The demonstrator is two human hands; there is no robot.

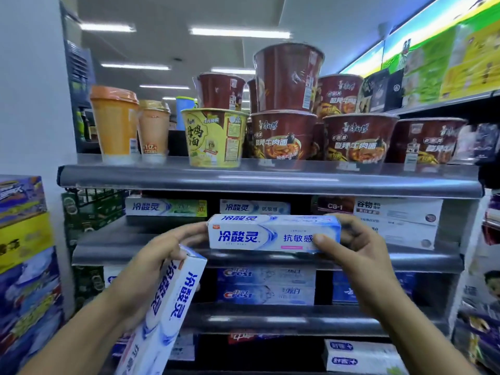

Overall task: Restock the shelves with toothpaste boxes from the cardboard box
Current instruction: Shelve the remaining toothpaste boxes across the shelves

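Note:
A white and blue toothpaste box (pixel 270 234) lies level in front of the second shelf (pixel 124 253). My right hand (pixel 357 255) grips its right end, thumb on the front face. My left hand (pixel 162 255) touches the box's left end with its fingertips and also holds a second toothpaste box (pixel 167 312), which hangs steeply down toward the lower left. Behind the level box, more toothpaste boxes (pixel 254 207) of the same brand lie at the back of the shelf. The cardboard box is out of view.
Instant noodle bowls (pixel 281 136) and drink cups (pixel 115 123) crowd the top shelf (pixel 270 180). White boxes (pixel 397 220) fill the second shelf's right side. Crest toothpaste (pixel 265 286) lies one shelf below. Stacked coloured cartons (pixel 27 253) stand at the left.

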